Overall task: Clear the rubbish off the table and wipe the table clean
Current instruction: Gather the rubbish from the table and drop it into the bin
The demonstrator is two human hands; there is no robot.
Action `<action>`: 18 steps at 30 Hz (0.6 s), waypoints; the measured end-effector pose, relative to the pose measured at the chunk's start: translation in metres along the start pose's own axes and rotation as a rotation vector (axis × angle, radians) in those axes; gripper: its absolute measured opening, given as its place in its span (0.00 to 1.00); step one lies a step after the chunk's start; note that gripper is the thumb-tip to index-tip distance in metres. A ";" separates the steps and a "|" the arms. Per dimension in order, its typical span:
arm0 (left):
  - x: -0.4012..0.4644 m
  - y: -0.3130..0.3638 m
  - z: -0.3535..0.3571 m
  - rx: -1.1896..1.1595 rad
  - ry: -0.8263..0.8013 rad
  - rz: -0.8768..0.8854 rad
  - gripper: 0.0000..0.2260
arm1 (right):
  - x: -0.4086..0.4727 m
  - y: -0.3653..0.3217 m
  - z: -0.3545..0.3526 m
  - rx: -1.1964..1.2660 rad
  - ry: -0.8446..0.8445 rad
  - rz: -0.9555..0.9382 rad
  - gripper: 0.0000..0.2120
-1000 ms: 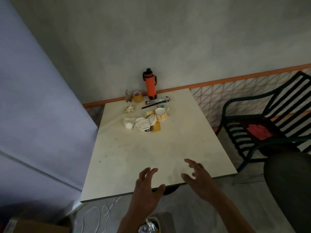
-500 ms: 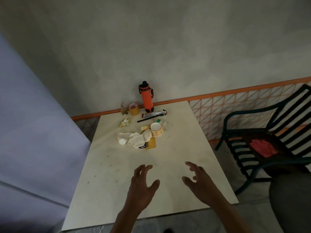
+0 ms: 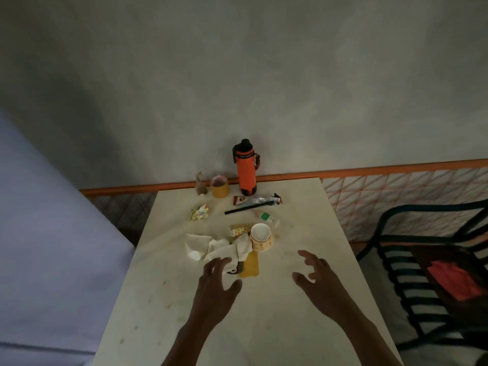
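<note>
A cream table [image 3: 303,299] carries a litter pile at its middle: crumpled white cloth or tissue [image 3: 224,249], a yellow flat packet [image 3: 249,265], a paper cup [image 3: 261,236], small wrappers [image 3: 200,212] and a long dark wrapper with a stick [image 3: 254,203]. My left hand [image 3: 215,286] hovers open with its fingertips at the near edge of the white cloth. To the right of the pile my right hand [image 3: 320,282] is held open, fingers curled, holding nothing.
An orange bottle [image 3: 246,170] stands at the table's far edge by the wall, next to a small yellow tub [image 3: 219,186]. A dark slatted chair [image 3: 427,273] with a red cloth on its seat stands at the right. A pale blue surface [image 3: 47,247] borders the left.
Both hands have moved forward over the table toward the litter pile, and the view has come closer. The left hand's fingers now reach the white cloth.
</note>
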State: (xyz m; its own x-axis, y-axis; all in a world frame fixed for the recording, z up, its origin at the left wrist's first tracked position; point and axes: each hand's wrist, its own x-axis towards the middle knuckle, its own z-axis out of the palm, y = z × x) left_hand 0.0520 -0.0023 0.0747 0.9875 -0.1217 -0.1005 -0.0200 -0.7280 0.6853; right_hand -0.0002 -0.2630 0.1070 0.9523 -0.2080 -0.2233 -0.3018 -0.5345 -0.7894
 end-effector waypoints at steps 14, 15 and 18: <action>0.170 -0.018 -0.017 0.142 0.026 -0.234 0.29 | 0.193 -0.024 -0.008 -0.035 -0.040 0.035 0.23; 0.180 -0.020 -0.019 0.158 0.024 -0.255 0.29 | 0.206 -0.026 -0.008 -0.039 -0.042 0.038 0.22; 0.214 -0.035 -0.018 0.181 0.017 -0.314 0.31 | 0.248 -0.024 -0.003 -0.072 -0.045 0.042 0.22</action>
State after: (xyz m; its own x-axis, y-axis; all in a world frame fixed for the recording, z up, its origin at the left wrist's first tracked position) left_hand 0.2673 0.0090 0.0421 0.9522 0.1372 -0.2728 0.2590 -0.8360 0.4837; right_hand 0.2431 -0.3038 0.0723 0.9395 -0.1951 -0.2817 -0.3420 -0.5839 -0.7363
